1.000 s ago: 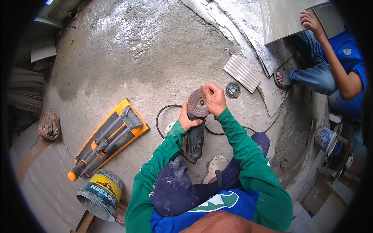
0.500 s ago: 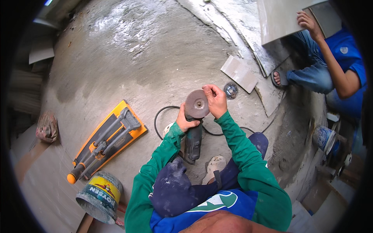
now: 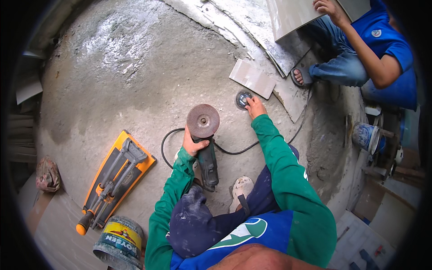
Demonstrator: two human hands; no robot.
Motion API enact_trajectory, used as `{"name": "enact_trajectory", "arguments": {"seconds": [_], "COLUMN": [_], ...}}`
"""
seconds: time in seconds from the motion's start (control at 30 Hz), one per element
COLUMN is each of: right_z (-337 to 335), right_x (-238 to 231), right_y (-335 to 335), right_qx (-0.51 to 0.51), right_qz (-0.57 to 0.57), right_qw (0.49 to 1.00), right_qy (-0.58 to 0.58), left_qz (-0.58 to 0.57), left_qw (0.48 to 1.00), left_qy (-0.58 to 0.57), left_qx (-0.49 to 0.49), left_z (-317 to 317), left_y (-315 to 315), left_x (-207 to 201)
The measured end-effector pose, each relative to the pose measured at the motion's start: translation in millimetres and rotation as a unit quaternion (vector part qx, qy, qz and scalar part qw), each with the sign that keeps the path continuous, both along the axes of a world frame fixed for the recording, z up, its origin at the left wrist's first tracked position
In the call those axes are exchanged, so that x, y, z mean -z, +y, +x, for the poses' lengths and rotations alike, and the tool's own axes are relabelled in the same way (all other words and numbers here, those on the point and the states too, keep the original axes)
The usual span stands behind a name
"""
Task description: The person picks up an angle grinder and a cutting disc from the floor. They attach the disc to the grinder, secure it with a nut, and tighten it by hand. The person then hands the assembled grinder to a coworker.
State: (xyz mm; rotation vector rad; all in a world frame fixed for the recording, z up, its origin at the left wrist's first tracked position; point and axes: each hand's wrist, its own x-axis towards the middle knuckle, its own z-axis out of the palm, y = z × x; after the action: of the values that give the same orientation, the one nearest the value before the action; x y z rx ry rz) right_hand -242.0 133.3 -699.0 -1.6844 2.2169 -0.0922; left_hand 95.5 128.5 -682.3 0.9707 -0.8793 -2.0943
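Observation:
My left hand (image 3: 194, 146) grips the black angle grinder (image 3: 208, 166) just below its head, with the tool held upright in front of my knees. A round brown abrasive disc (image 3: 200, 118) faces up on the grinder, a small spindle end at its centre. My right hand (image 3: 256, 107) reaches down to a dark round metal disc (image 3: 240, 104) lying on the concrete. Its fingertips are pinched together over the middle of that disc. Whether they hold a small part there is hidden by the fingers.
A grooved tile piece (image 3: 252, 78) lies beyond the metal disc. At left are an orange-and-grey tile cutter (image 3: 118, 175) and a paint bucket (image 3: 118, 240). The power cord (image 3: 243, 152) loops rightward. A co-worker (image 3: 373, 54) crouches at the upper right, holding a large tile (image 3: 292, 18).
My right hand has left the grinder's disc and moved out to the metal disc on the floor. The grinder stays in my left hand. The view has shifted slightly right.

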Motion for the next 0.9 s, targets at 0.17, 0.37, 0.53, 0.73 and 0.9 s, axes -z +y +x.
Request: {"name": "enact_trajectory", "arguments": {"seconds": [0.17, 0.37, 0.53, 0.73, 0.9], "right_z": [-16.5, 17.5, 55.7, 75.3, 82.9], "right_x": [17.1, -37.4, -92.2, -141.7, -148.4], "right_y": [2.5, 0.5, -0.6, -16.0, -20.9], "right_qx": [-0.033, 0.291, 0.301, 0.212, 0.18], "right_qz": [-0.1, -0.016, -0.014, 0.02, 0.051], "right_qw": [0.994, 0.779, 0.646, 0.63, 0.632], "right_qy": [-0.024, -0.556, -0.701, -0.747, -0.752], "left_qz": [0.008, -0.027, -0.05, -0.048, -0.008], "left_qw": [1.0, 0.999, 0.998, 0.998, 1.0], "left_qy": [0.004, -0.033, -0.027, -0.021, 0.006], "left_qx": [-0.003, -0.016, -0.03, -0.027, -0.03], "left_z": [-2.5, 0.8, -3.4, -2.9, -6.7], "left_y": [1.1, 2.3, -2.3, -3.0, -6.9], "left_x": [-2.1, -3.3, -8.2, -7.4, -25.3]}}
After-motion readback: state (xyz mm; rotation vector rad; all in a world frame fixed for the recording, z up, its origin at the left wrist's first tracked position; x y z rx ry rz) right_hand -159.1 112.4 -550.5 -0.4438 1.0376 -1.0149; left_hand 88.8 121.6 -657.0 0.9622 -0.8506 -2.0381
